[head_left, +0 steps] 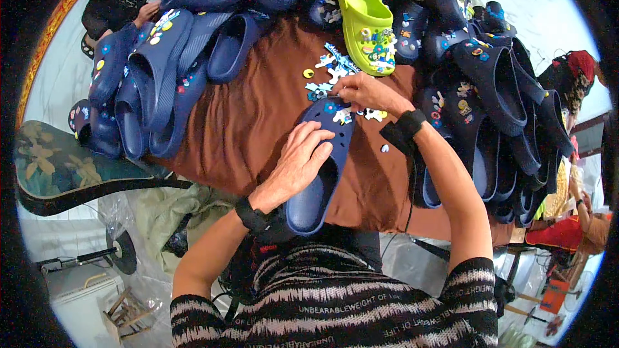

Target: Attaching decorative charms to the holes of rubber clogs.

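Observation:
A navy clog (pixel 313 201) with round holes lies in front of me, toe pointing away, heel near my body. My left hand (pixel 296 158) rests over its upper, fingers curled onto it and holding it. A blue flower charm and a white charm (pixel 342 115) sit near its toe. My right hand (pixel 371 95) is at the toe's far edge, thumb and fingers pinched together; what is between them is too small to make out. Just beyond lies a pile of small charms (pixel 332 64), white, blue and yellow. A lime-green clog (pixel 365 19) covered in charms stands behind the pile.
Navy clogs (pixel 155 84) are heaped at the left, with more navy clogs (pixel 493 84) at the right and along the back. A brown cloth (pixel 238 129) covers the table. One small pale charm (pixel 385 148) lies right of my clog. Another person (pixel 119 6) sits at the far left.

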Motion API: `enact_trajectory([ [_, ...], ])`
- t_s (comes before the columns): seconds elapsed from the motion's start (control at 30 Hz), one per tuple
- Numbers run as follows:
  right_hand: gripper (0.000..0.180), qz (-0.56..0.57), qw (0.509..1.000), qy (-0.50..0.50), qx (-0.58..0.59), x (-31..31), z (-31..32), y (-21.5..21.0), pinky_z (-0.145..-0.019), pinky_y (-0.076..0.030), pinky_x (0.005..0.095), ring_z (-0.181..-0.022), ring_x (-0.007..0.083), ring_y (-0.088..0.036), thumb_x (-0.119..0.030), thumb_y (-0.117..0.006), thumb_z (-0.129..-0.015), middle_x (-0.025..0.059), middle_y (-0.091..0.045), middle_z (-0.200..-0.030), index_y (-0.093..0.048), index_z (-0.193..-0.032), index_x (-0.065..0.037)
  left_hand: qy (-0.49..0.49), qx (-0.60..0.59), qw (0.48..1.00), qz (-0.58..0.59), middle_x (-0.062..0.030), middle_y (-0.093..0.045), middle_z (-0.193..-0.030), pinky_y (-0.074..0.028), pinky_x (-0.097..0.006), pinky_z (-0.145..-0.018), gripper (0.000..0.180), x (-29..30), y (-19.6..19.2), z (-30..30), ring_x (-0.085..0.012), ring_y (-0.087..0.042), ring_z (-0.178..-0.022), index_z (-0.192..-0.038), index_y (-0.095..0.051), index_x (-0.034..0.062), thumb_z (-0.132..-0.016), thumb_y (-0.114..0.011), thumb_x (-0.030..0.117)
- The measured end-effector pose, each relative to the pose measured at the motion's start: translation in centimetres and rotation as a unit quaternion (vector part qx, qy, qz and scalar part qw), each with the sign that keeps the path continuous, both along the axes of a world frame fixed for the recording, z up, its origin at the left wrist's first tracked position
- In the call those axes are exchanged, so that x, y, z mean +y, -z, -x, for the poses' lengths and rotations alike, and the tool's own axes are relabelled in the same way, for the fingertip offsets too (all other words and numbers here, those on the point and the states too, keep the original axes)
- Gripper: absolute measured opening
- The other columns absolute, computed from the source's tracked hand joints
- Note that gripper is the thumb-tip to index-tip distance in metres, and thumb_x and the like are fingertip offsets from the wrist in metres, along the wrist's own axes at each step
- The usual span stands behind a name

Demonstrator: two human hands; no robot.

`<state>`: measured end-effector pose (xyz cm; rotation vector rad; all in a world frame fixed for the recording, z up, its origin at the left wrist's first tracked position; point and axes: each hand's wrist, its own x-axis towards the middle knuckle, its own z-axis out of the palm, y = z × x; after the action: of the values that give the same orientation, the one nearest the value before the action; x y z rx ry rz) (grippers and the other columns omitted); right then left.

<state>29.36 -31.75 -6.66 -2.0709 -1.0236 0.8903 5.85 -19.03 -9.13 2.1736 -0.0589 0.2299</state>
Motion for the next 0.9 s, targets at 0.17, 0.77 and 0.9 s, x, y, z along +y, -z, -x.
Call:
enact_trajectory([
  [0.17, 0.017, -0.084, 0.977, -0.100, -0.167, -0.9, 1.2, 0.8, -0.079, -0.052, 0.0395, -0.085, 0.0275, -0.068, -0.015, -0.066, -0.086, 0.0155, -0.071, -0.089, -0.069, -0.095, 0.000, -0.008, 0.001, 1.000, -0.010, -0.0196, -0.045, -0.140, -0.027, -0.045, -0.116, 0.038, -0.1, 0.3, -0.1, -0.0365, -0.036, -0.137, -0.127, -0.057, 0.0054, -0.105, -0.044, 0.033],
  [0.77, 0.022, 0.047, 0.979, 0.097, -0.170, -8.8, -3.7, 1.6, -0.065, -0.054, 0.0398, -0.066, 0.0289, -0.069, -0.020, -0.063, -0.085, 0.0173, -0.068, -0.070, -0.069, -0.085, 0.001, -0.026, -0.007, 1.000, -0.013, -0.0185, -0.046, -0.139, -0.027, -0.044, -0.116, 0.033, -0.5, 0.2, 0.0, -0.0349, -0.037, -0.137, -0.125, -0.059, 0.0059, -0.103, -0.046, 0.027],
  [0.9, 0.017, 0.063, 0.965, 0.103, -0.231, -9.1, -1.1, 4.1, -0.077, -0.053, 0.0476, -0.087, 0.0379, -0.068, -0.014, -0.066, -0.082, 0.0209, -0.069, -0.092, -0.068, -0.094, -0.002, -0.031, -0.014, 0.999, -0.022, -0.0185, -0.046, -0.139, -0.027, -0.043, -0.116, 0.033, 0.0, 0.6, 0.1, -0.0347, -0.037, -0.138, -0.125, -0.059, 0.0059, -0.103, -0.046, 0.027],
])
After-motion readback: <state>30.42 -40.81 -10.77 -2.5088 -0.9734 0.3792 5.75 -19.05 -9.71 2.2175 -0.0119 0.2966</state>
